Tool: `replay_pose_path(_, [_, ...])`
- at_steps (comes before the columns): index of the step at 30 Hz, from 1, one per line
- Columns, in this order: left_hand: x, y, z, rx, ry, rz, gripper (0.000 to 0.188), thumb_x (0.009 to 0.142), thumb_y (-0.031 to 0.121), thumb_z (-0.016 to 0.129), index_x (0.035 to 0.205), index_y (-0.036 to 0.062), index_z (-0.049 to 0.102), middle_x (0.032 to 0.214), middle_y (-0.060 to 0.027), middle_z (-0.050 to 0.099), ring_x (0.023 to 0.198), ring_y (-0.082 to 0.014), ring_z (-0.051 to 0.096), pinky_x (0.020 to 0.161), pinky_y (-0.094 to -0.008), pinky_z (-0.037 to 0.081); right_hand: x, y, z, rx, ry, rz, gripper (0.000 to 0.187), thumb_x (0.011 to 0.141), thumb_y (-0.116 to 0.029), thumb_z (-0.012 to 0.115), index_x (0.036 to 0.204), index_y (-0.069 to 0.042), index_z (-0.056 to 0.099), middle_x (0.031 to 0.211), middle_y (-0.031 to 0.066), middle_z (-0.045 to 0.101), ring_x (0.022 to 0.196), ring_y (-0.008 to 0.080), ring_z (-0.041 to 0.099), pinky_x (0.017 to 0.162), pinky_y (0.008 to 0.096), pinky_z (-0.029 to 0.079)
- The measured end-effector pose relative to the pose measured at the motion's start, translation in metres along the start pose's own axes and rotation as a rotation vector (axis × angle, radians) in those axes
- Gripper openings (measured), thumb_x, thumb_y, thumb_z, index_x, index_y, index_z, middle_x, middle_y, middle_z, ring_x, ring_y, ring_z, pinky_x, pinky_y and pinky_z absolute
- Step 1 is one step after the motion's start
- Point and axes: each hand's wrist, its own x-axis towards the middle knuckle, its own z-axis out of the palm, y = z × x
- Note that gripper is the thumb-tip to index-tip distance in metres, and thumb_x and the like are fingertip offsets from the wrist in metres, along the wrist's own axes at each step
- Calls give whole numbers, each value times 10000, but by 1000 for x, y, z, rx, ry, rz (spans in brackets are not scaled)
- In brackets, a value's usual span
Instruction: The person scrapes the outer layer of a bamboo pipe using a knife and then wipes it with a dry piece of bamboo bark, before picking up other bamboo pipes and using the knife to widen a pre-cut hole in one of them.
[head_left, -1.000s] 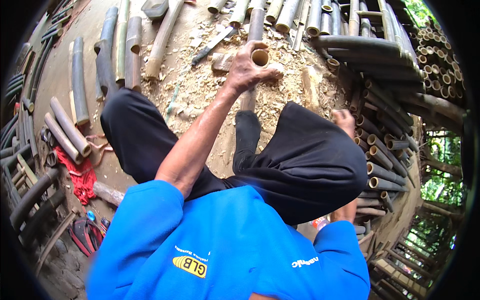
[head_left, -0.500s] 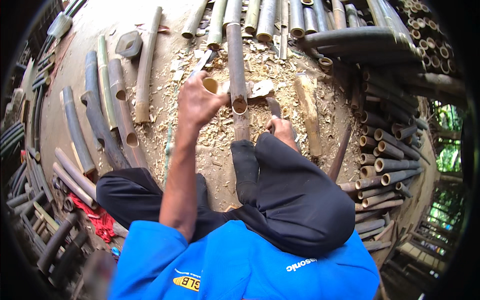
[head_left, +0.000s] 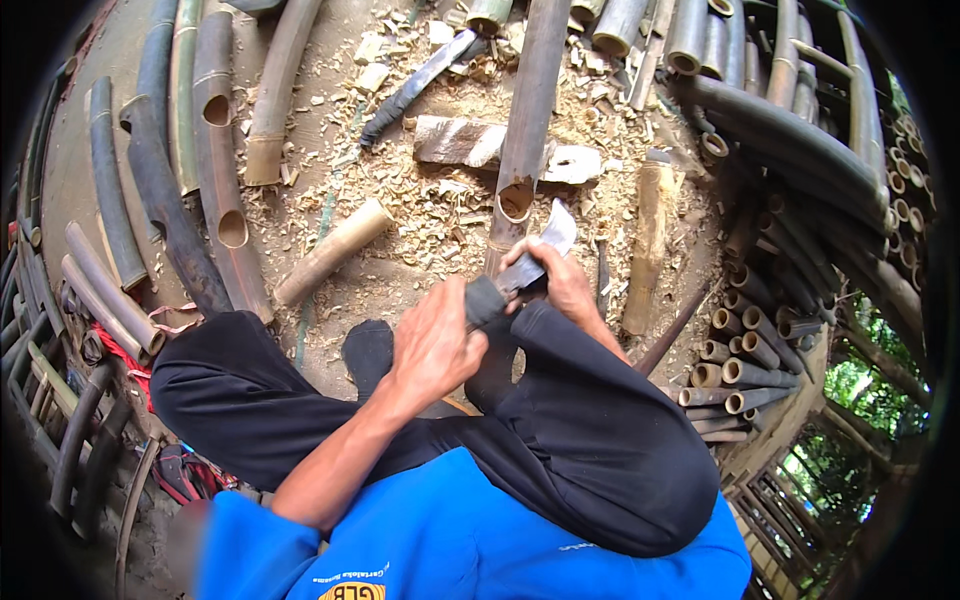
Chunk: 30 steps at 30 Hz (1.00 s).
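Note:
A curved-blade knife (head_left: 520, 273) with a dark wrapped handle lies between my two hands in front of my lap, its pale blade tip pointing away and to the right. My left hand (head_left: 437, 335) is closed round the handle's end. On the blade side, my right hand (head_left: 562, 285) has its fingers closed at the blade, partly hidden behind it. Just beyond the hands is a long dark bamboo pole (head_left: 530, 110) with an oval cut opening. It rests across a wooden block (head_left: 457, 143). A short bamboo tube (head_left: 335, 250) lies on the ground to the left.
Pale wood chips (head_left: 390, 195) cover the ground. A second long knife (head_left: 415, 90) lies beyond the block. Notched bamboo poles (head_left: 213, 165) lie at left, a split log (head_left: 650, 240) at right. Stacked bamboo tubes (head_left: 755, 375) fill the right side. My legs are folded in front.
The short bamboo tube has left my left hand and now lies on the ground at left. My left hand has come nearer and grips the knife handle; my right hand is now at the blade.

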Motion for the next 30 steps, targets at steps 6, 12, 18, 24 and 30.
replay_pose_path(6, [51, 15, -74, 700, -212, 88, 220, 812, 103, 678, 956, 3, 545, 828, -162, 668, 750, -316, 719, 659, -428, 579, 42, 35, 9, 731, -209, 249, 396, 1092, -311, 460, 1196, 48, 591, 1031, 151, 652, 839, 237, 690, 754, 429, 630])
replay_pose_path(12, [138, 56, -128, 751, -351, 336, 80, 762, 70, 664, 767, -5, 638, 749, -194, 678, 762, -342, 713, 710, -458, 574, 48, 12, 16, 1215, -305, 336, 375, 1103, -260, 455, 1276, 61, 545, 1055, 178, 651, 872, 255, 691, 867, 463, 618])
replay_pose_path(18, [140, 8, -120, 488, -709, -131, 212, 687, 131, 702, 798, -39, 640, 816, -270, 672, 853, -439, 686, 785, -528, 544, 54, -2, 15, 863, -112, 307, 288, 1034, -128, 473, 1158, 119, 553, 1026, 225, 681, 916, 346, 713, 862, 509, 622])
replay_pose_path(24, [54, -5, -32, 173, -383, -278, 359, 774, 141, 730, 1028, -73, 595, 942, -317, 683, 949, -486, 688, 878, -530, 555, 55, -18, -2, 267, 13, 449, 316, 1011, -187, 521, 975, 94, 660, 847, 189, 690, 646, 242, 695, 650, 414, 653])
replay_pose_path(30, [25, 25, 53, -262, -182, -498, 453, 783, 167, 757, 1118, -62, 557, 954, -301, 685, 964, -500, 671, 846, -529, 535, 43, -25, -29, -522, -23, 337, 386, 965, -287, 487, 896, 41, 678, 716, 141, 686, 552, 174, 654, 548, 287, 541])
